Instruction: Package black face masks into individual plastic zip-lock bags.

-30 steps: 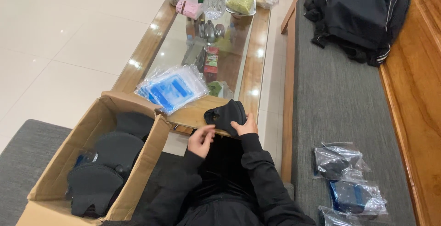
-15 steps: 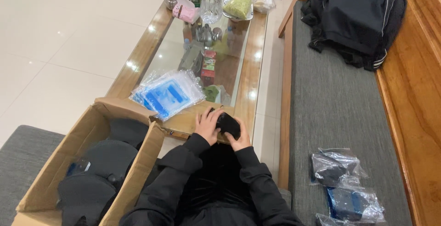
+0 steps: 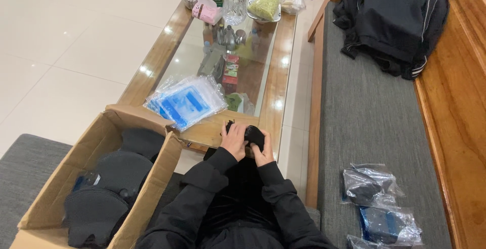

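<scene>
I see both hands bunched around a small black fabric piece [image 3: 252, 135] at the near edge of the glass-topped coffee table [image 3: 283, 72]. My left hand [image 3: 234, 140] lies over its left side with fingers curled onto it; my right hand [image 3: 264, 150] grips it from the right and below, fingers closed on the cloth. The piece sits between the 2 palms, partly hidden.

Compared with 1 second ago, the fabric looks folded far smaller and the hands have drawn closer together.

A stack of clear plastic bags with blue rectangular labels [image 3: 185, 101] lies on the table just left of the hands. An open cardboard box [image 3: 152, 178] holding dark items stands at my left. On the grey bench cushion [image 3: 369, 112] to the right lie 3 filled clear packets [image 3: 377, 203], 1 showing blue.
</scene>
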